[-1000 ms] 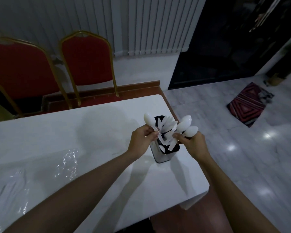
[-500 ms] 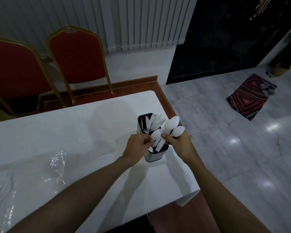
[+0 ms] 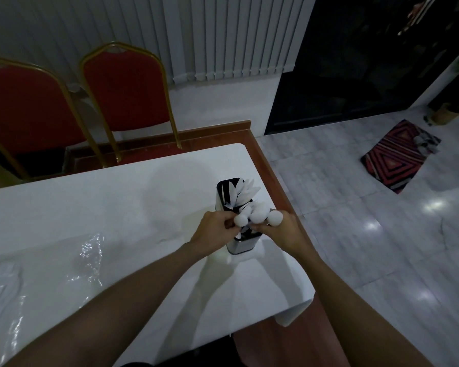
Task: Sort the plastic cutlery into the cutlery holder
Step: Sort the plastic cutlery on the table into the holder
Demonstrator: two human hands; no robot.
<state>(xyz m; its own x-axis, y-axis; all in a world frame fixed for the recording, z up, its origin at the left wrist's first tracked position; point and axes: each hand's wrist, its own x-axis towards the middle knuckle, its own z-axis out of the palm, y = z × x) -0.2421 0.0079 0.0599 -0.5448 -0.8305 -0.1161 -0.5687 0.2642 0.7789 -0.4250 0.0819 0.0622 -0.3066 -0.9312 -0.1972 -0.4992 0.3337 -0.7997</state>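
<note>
White plastic spoons (image 3: 257, 217), shiny metal cutlery holder (image 3: 240, 246), smooth white table (image 3: 117, 207), crinkled clear plastic film (image 3: 89, 256).

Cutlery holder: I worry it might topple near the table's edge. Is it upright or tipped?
Upright. The cutlery holder stands on its base on the table, with white cutlery sticking up from its top.

The left hand (image 3: 214, 233) and right hand (image 3: 282, 233) meet in one grip on a bunch of white plastic spoons (image 3: 257, 216), fingers curled round the handles, the round bowls just above the grip. Directly under the grip, the tall rectangular steel cutlery holder with a black top (image 3: 240, 246) stands on the white counter (image 3: 117, 221). Just beyond the grip, pointed white plastic cutlery (image 3: 243, 192) fans out of the holder's far compartment.
</note>
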